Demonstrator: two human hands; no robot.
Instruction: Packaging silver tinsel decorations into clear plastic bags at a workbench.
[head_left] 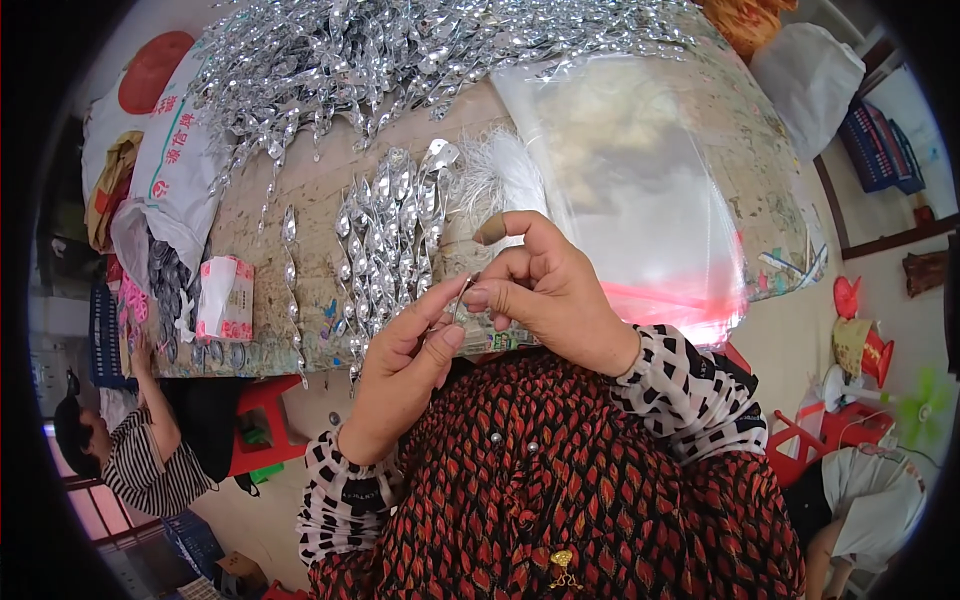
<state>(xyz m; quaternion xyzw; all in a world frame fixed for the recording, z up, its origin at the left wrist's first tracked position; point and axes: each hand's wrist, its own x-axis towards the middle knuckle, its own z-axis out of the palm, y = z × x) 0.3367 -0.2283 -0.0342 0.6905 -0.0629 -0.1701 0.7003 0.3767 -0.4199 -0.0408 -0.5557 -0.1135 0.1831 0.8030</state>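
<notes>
Left hand (402,362) and right hand (560,295), fingers drawn nearly together, are pinching one thin curved strip (462,298) by the table's (318,240) near edge, presumably steadying it from both sides.

Here a heap of ornaments (400,60) fills the tabletop's (320,180) far side, a smaller row of ornaments (395,220) before it. Left sits a tissue box (226,297); right, strands (512,180), then plastic bags (630,170).

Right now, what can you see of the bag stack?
The bag stack looks like clear, glossy plastic, with pink-red at its near end. It lies flat on the table, white threads along its left edge. The right hand covers part of its near left side; contact there is unclear.
</notes>
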